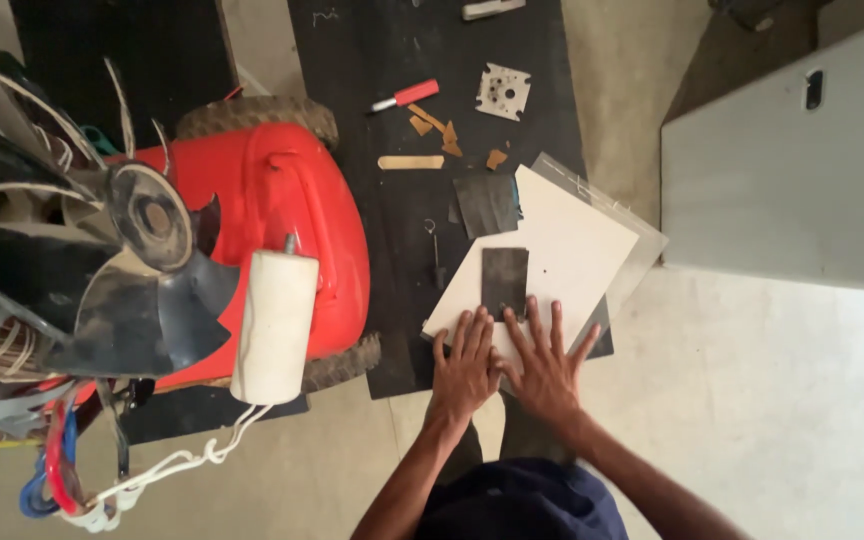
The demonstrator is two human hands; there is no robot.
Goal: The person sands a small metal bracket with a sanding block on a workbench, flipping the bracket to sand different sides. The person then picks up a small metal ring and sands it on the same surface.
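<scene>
left hand (465,368): flat, palm down, fingers spread a little, resting on the near edge of the white board (562,262); it holds nothing.
right hand (545,372): flat beside the left, thumbs close together, fingers fanned wide over the board's near edge; nothing in its grasp.
dark square (504,281): a small dark sheet lying flat on the white board, just beyond the fingertips; the right index finger seems to reach its near edge, though i cannot tell if it touches.
white board: lies tilted on the black mat (402,230), one corner hanging off the mat toward the floor, with a clear sheet (642,250) under its far side.
second dark sheet (486,204): on the mat, touching the board's far edge.
small things on mat: a red-handled tool (404,97), a wooden stick (410,162), brown scraps (437,128), a white plate with holes (503,91), a small metal hook (436,255).
left side: a red tank (302,220), a white cylinder (274,327) with white wires, a dark fan blade (142,250).
right side: a grey panel (792,170) on the floor.
</scene>
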